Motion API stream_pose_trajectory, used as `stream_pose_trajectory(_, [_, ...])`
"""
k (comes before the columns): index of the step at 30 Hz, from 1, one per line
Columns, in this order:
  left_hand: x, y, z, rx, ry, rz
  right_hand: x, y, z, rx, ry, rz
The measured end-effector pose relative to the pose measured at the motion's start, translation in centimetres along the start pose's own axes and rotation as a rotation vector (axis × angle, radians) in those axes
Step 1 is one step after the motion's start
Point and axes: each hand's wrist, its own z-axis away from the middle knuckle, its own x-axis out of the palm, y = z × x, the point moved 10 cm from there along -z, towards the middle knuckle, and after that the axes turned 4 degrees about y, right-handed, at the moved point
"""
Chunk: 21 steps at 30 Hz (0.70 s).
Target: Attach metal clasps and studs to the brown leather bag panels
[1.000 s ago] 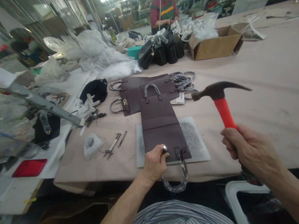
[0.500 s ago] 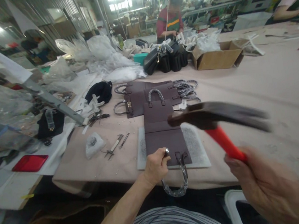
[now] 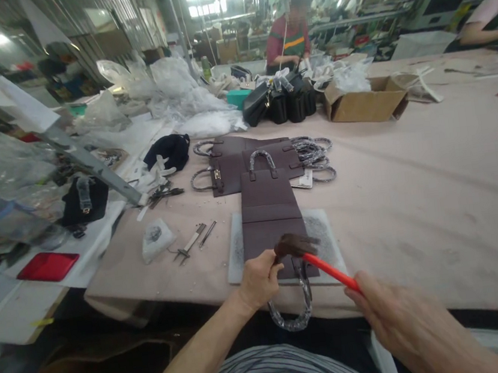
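My right hand (image 3: 383, 300) grips the red handle of a claw hammer (image 3: 330, 272), its dark head lying over the top of my left fist. My left hand (image 3: 259, 279) is closed upright around a short metal punch, now hidden by the fingers and the hammer head. Under it lies a dark brown leather bag panel (image 3: 273, 232), spread flat on a pale stone slab (image 3: 235, 249). A plastic-wrapped handle (image 3: 293, 325) of this panel hangs over the table's front edge; another wrapped handle (image 3: 261, 153) points away at the far end.
More brown bag panels (image 3: 228, 168) with wrapped handles lie behind. Left are a caliper (image 3: 191, 245), a thin metal tool (image 3: 208, 234) and a plastic bag of small parts (image 3: 155, 239). Black bags (image 3: 279, 103) and a cardboard box (image 3: 366, 102) stand farther back; a person (image 3: 289, 33) works beyond.
The hammer has come down and left from its raised position onto the top of my left fist, covering the punch's shiny end. My left hand has stayed in place.
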Motion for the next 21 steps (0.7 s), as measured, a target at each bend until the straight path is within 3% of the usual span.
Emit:
stream_pose_trajectory(2, [0.0,-0.1,0.1,-0.014,0.002,0.006,0.0,0.8,0.0,0.021,0.003,-0.056])
stream_pose_trajectory(5, [-0.2,0.0,0.0,-0.005,0.006,0.022,0.7,5.6,0.7,0.259,-0.022,-0.151])
stream_pose_trajectory(10, [-0.4,0.4,-0.4,-0.016,-0.043,0.040,7.2,16.0,4.8,0.770,-0.233,-0.305])
stream_pose_trajectory(13, [-0.7,0.6,-0.5,-0.037,-0.059,0.070,9.3,19.1,5.5,0.816,-0.279,-0.138])
stream_pose_trajectory(16, [-1.2,0.8,-0.7,-0.046,-0.055,0.065,8.9,17.6,2.8,0.575,-0.159,0.127])
stream_pose_trajectory(19, [-1.5,1.2,-1.0,-0.017,-0.053,0.041,8.6,11.8,-0.5,0.261,0.071,0.060])
stream_pose_trajectory(21, [-1.5,1.4,-1.1,0.011,-0.060,0.025,9.6,7.4,-2.0,0.092,0.126,-0.084])
